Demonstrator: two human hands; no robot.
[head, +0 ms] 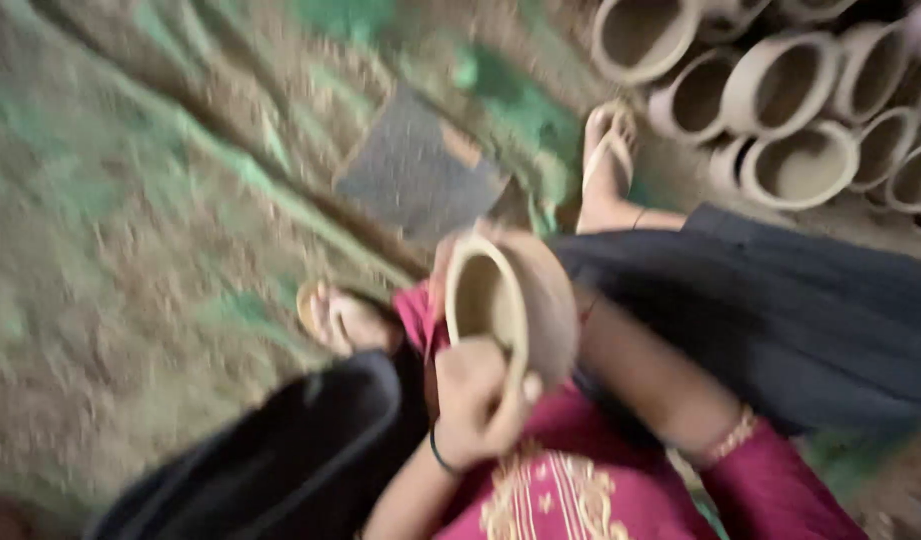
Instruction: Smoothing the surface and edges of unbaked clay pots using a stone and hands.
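Note:
The frame is blurred by motion. I hold a round brown clay pot (526,300) over my lap, its open mouth turned to the left. My left hand (476,400), with a dark band at the wrist, grips the near rim of the pot. My right forearm, with a gold bangle, reaches behind the pot. My right hand (444,268) is mostly hidden there, with only fingertips showing at the far rim. I wear a red embroidered top and dark lower clothing.
Several pale clay pots (796,165) lie stacked at the top right, mouths facing me. My sandalled feet (606,150) rest on earthy ground with green patches. A grey flat slab (416,170) lies ahead. A dark cloth or bag (281,460) sits at the lower left.

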